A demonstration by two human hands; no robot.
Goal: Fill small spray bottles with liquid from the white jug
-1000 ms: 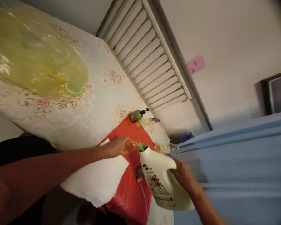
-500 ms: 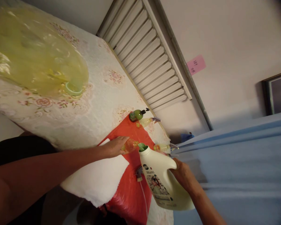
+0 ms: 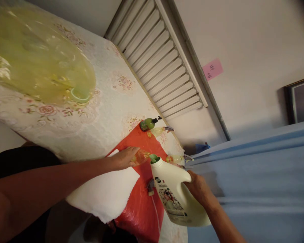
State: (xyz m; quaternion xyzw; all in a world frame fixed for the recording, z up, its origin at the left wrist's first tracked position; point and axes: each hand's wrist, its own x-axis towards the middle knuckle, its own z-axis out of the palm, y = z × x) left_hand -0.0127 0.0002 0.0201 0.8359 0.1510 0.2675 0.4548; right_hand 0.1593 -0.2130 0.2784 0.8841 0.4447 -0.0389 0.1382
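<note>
My left hand is closed round a small clear bottle that stands on a red plastic sheet. In my right hand is the handle of a large cream detergent jug, which is tilted so that its green spout touches the small bottle's mouth. A loose spray trigger head with a thin tube lies on the red sheet just under the jug.
A white cloth lies beside the red sheet. A green pump bottle and two clear spray bottles stand at the table's far edge. A big yellow plastic bag lies on the flowered tablecloth. Slatted shutters and blue fabric are beyond.
</note>
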